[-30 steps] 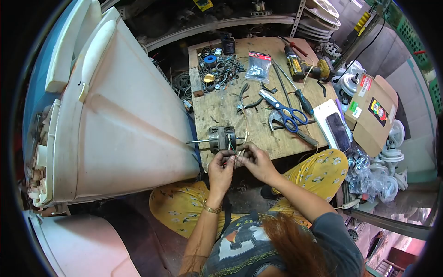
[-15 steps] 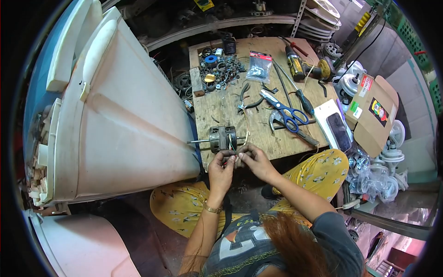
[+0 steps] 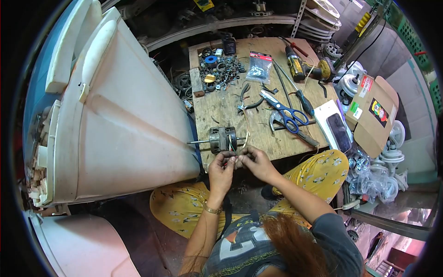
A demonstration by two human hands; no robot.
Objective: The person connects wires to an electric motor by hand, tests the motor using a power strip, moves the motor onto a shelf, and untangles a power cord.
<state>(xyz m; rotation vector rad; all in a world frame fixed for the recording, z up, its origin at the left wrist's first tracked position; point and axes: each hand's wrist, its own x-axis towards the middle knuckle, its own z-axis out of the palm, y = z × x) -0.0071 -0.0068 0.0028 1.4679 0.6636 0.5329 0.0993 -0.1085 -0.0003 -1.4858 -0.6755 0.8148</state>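
A small dark electric motor [image 3: 221,140] with a long metal shaft lies at the near left of the wooden board. Thin wires [image 3: 234,148] run from it down to my fingers. My left hand [image 3: 223,167] is closed in a pinch on the wires, just below the motor. Touching it from the right, my right hand [image 3: 254,161] also pinches the wires with thumb and forefinger. The fingertips meet, so the exact spot they grip is hidden. A pale wire [image 3: 247,134] loops up from beside the right hand.
Blue-handled scissors [image 3: 290,117], pliers [image 3: 245,99], a screwdriver [image 3: 304,101] and a yellow drill [image 3: 297,64] lie on the board [image 3: 272,145]. Loose screws [image 3: 226,74] fill the back left. A large white tub [image 3: 124,111] stands close at left, a cardboard box [image 3: 376,111] at right.
Almost nothing differs. Both hands stay at the wires, with only a slight shift of the fingertips.
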